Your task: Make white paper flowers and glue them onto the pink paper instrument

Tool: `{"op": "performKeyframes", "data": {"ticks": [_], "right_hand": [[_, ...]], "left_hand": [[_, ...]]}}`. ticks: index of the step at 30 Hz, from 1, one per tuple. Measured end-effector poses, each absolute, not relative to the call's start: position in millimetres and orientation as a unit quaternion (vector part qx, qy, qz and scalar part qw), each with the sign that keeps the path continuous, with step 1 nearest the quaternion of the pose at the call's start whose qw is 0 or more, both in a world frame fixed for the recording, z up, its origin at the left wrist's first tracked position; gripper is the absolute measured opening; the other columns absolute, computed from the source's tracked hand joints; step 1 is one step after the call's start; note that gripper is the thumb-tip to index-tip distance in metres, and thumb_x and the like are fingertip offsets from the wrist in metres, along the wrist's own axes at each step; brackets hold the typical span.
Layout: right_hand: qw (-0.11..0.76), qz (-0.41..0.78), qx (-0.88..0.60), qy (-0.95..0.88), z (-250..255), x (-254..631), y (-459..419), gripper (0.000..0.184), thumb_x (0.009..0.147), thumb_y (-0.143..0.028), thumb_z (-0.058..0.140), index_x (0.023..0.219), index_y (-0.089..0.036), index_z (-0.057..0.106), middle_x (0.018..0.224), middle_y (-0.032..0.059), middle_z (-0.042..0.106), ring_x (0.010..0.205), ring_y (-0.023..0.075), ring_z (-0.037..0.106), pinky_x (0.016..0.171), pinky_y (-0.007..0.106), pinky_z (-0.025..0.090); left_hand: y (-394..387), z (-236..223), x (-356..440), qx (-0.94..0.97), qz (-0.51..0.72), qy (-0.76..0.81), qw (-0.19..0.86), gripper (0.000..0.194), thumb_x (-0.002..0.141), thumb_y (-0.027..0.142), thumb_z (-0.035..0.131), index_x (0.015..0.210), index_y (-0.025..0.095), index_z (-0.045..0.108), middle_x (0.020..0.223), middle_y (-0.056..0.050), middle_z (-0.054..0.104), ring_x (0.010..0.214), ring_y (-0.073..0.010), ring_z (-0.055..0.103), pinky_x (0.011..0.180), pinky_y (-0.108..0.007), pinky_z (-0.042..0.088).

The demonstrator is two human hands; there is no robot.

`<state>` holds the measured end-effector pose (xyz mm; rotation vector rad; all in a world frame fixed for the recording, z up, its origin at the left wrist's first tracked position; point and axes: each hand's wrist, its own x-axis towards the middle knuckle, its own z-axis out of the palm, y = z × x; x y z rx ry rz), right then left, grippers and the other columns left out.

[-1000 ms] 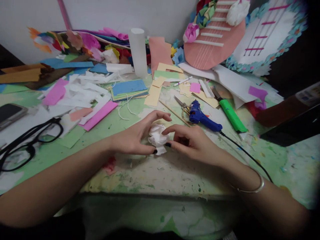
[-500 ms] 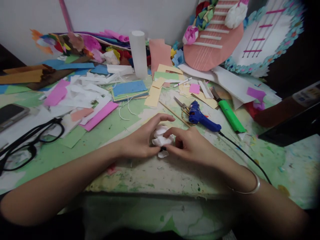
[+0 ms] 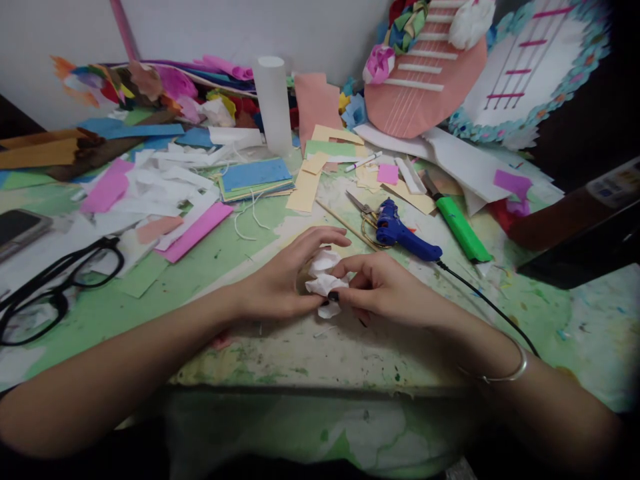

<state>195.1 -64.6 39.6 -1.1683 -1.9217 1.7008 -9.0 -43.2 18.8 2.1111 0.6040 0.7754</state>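
A white paper flower (image 3: pixel 324 275) with crumpled, petal-like folds sits between my two hands, low over the front of the table. My left hand (image 3: pixel 283 277) curves around its left side, thumb underneath and fingers arched over the top. From the right, my right hand (image 3: pixel 377 287) pinches a petal between thumb and forefinger. The lower part of the flower is partly hidden by my thumbs. Just beyond my hands lie a thin wooden stick (image 3: pixel 345 223), scissors (image 3: pixel 363 205) and a blue glue gun (image 3: pixel 407 233).
A green utility knife (image 3: pixel 461 227) lies right of the glue gun, whose cord runs toward the front right. Black glasses (image 3: pixel 60 287) and paper strips (image 3: pixel 165 177) cover the left. A white roll (image 3: pixel 273 107) stands at the back, near a pink paper guitar (image 3: pixel 425 87).
My right thumb and fingers have shifted slightly on the flower, and the right fingertips now show below. My left hand keeps nearly the same curved hold. The view has moved a little.
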Motion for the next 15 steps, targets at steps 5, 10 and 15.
{"op": "performKeyframes", "data": {"ticks": [5, 10, 15], "right_hand": [[0.23, 0.658, -0.402, -0.593, 39.3, 199.4, -58.7, 0.013, 0.087, -0.025, 0.061, 0.088, -0.013, 0.063, 0.043, -0.0063, 0.056, 0.03, 0.0024, 0.033, 0.033, 0.016, 0.021], [0.276, 0.685, -0.412, -0.534, 37.2, 202.8, -54.9, 0.016, 0.085, -0.028, 0.063, 0.091, -0.013, 0.066, 0.043, -0.0057, 0.058, 0.027, 0.0027, 0.032, 0.028, 0.016, 0.018], [0.282, 0.682, -0.409, -0.536, 39.6, 202.1, -56.9, 0.015, 0.087, -0.025, 0.061, 0.09, -0.012, 0.067, 0.044, -0.0056, 0.057, 0.027, 0.0024, 0.033, 0.027, 0.016, 0.02]], "left_hand": [[-36.6, 19.6, -14.4, 0.815, 0.363, 0.271, 0.361, 0.06, 0.072, 0.03, 0.081, 0.123, 0.024, 0.049, 0.14, -0.015, 0.045, 0.138, -0.0284, 0.04, 0.106, -0.042, 0.044], [-35.2, 22.7, -17.7, 0.8, 0.427, 0.326, 0.267, 0.038, 0.072, 0.036, 0.082, 0.098, 0.023, 0.058, 0.117, -0.009, 0.06, 0.116, -0.0237, 0.055, 0.089, -0.036, 0.049], [-37.2, 28.1, -16.4, 0.804, 0.419, 0.352, 0.234, 0.02, 0.078, 0.037, 0.076, 0.088, 0.023, 0.067, 0.103, -0.006, 0.061, 0.101, -0.0199, 0.057, 0.074, -0.031, 0.047]]}}
